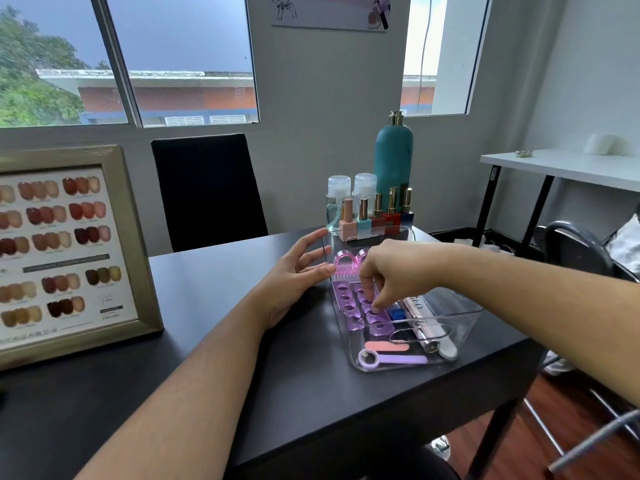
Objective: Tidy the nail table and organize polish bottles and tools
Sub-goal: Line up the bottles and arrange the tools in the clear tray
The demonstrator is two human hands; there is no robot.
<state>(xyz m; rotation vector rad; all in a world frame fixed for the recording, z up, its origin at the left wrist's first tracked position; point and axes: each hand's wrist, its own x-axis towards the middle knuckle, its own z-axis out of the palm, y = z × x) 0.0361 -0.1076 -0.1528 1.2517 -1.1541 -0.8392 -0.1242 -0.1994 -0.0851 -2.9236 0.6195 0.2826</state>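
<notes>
**Now sorting small tools inside the clear tray**

Currently the purple toe separators (349,308) lie side by side on the tray floor, left of centre. A pink brush (343,265) sits just behind them, and a pink file (386,347) and a lilac tool (398,359) lie in front.

We note the right hand (398,271) reaching in from above. Its fingers (367,285) are curled down, with thumb and forefinger apparently pinching the right-hand separator. We judge this to be straightening it against its twin.

The left hand (298,271) is outside the clear tray (467,318). Its fingers (311,244) are straight and slightly spread, with the tips against the left wall. We read this as bracing, so the light tray does not slide while the other hand works.

A white file (448,348) and a pale tube fill the tray's right side.

Edges: the tray sits near the right edge of the desk (242,341). The polish bottles (377,216) stand in a row just behind its far rim, so a push backward or rightward looks risky. Open room lies to the left, between the tray and the framed colour chart (69,251).
</notes>
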